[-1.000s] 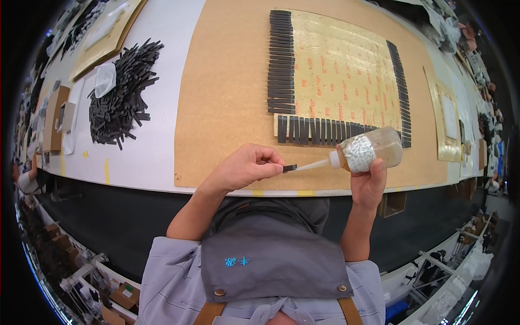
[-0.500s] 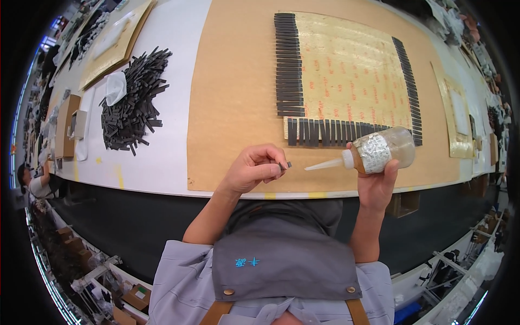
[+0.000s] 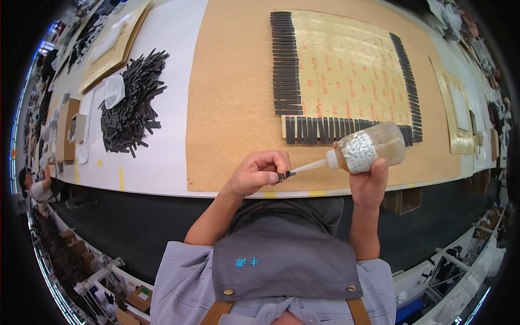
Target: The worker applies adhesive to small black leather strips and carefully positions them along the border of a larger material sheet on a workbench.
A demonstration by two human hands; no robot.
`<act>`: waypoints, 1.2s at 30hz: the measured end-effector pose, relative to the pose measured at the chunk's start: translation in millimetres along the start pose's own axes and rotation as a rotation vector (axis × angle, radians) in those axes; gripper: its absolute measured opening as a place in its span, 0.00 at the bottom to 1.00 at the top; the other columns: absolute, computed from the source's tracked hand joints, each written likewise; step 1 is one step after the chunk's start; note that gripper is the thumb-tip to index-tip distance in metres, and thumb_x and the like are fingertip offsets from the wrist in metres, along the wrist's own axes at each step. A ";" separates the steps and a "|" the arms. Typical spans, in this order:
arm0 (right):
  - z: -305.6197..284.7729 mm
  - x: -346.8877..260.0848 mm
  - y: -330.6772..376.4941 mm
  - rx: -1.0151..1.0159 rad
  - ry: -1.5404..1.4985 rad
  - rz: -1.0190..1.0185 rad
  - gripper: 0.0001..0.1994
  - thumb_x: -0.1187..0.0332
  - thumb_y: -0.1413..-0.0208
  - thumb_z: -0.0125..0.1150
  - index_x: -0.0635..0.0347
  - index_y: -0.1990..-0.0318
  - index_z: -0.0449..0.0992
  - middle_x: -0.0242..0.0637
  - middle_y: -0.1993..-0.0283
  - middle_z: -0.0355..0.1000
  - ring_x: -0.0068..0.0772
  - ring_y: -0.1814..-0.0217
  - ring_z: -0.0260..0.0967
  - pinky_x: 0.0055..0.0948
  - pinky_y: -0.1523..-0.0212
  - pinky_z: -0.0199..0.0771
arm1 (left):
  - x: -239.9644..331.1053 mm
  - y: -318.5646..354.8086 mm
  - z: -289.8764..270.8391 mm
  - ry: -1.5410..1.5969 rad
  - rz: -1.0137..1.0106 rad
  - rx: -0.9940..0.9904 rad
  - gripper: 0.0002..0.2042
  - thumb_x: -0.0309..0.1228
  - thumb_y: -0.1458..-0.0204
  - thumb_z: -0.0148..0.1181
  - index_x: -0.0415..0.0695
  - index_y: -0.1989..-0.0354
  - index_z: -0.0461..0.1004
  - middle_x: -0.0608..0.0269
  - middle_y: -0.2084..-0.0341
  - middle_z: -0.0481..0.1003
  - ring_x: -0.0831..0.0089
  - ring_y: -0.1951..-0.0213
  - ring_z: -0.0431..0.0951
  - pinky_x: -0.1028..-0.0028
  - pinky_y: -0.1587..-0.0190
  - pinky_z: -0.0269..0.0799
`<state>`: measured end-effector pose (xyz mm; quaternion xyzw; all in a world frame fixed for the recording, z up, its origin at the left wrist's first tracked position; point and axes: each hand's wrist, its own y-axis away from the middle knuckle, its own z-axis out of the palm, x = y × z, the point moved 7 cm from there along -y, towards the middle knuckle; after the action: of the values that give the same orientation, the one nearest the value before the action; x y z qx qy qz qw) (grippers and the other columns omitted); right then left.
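Between the thumb and fingers of my left hand point(image 3: 259, 172) a small black strip point(image 3: 291, 174) is pinched, its end sticking out to the right. My right hand point(image 3: 370, 181) grips a clear squeeze bottle point(image 3: 391, 143) with a silvery label, tilted on its side. The bottle's thin pale nozzle point(image 3: 310, 166) points left, its tip at the strip. Beyond the hands lies a yellowish board point(image 3: 346, 70) with red print. Black strips edge it on the left point(image 3: 286, 70), the right point(image 3: 407, 76) and the near side point(image 3: 319, 130); the bottle partly hides the near row.
A heap of loose black strips point(image 3: 132, 103) lies on the white table to the left, a crumpled white piece point(image 3: 113, 92) on it. Brown paper point(image 3: 233, 81) lies under the board. A cardboard box point(image 3: 67, 130) stands far left. Another person point(image 3: 40, 187) is at the left edge.
My right hand has moved the bottle left, bringing its nozzle tip to the strip. My left hand has shifted slightly to the right and nearer to me, still pinching the strip.
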<state>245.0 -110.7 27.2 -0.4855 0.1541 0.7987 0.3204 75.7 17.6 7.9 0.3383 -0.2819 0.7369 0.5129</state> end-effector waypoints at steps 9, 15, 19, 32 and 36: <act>-0.2 -3.1 2.2 -0.012 0.024 -0.017 0.33 0.46 0.49 0.54 0.63 0.43 0.57 0.38 0.48 0.65 0.38 0.46 0.65 0.54 0.43 0.62 | -1.8 1.0 1.1 -0.019 0.001 -0.005 0.07 0.30 0.59 0.55 0.38 0.77 0.68 0.61 0.79 0.63 0.77 0.77 0.61 0.80 0.74 0.56; -0.4 -3.9 2.3 -0.014 0.038 -0.011 0.34 0.47 0.49 0.55 0.65 0.43 0.57 0.39 0.48 0.65 0.39 0.46 0.65 0.54 0.42 0.62 | -1.3 0.4 2.1 -0.036 -0.003 0.004 0.08 0.31 0.58 0.56 0.39 0.77 0.68 0.62 0.79 0.63 0.77 0.76 0.61 0.80 0.74 0.55; -0.3 -5.6 2.9 0.002 0.049 -0.022 0.34 0.47 0.49 0.55 0.66 0.44 0.57 0.41 0.49 0.65 0.40 0.47 0.65 0.53 0.43 0.63 | -1.8 0.3 2.1 -0.044 -0.006 0.007 0.08 0.31 0.58 0.56 0.39 0.78 0.68 0.62 0.79 0.63 0.77 0.76 0.61 0.80 0.74 0.55; -8.4 -7.7 11.3 0.027 0.008 -0.023 0.33 0.47 0.49 0.54 0.64 0.43 0.57 0.40 0.49 0.66 0.39 0.47 0.65 0.54 0.43 0.62 | -4.4 6.0 5.9 -0.023 0.000 -0.026 0.09 0.32 0.59 0.56 0.38 0.77 0.69 0.60 0.78 0.64 0.77 0.78 0.62 0.80 0.75 0.58; -9.2 -9.2 11.0 0.018 0.016 -0.022 0.34 0.47 0.49 0.55 0.64 0.43 0.57 0.40 0.49 0.66 0.39 0.47 0.65 0.54 0.43 0.62 | -1.4 3.7 9.1 -0.031 0.006 -0.031 0.10 0.33 0.58 0.57 0.38 0.78 0.69 0.60 0.79 0.64 0.76 0.78 0.62 0.80 0.75 0.57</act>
<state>246.9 -127.4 30.1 -0.4908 0.1584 0.7898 0.3321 74.4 8.7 12.2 0.3407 -0.3020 0.7286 0.5117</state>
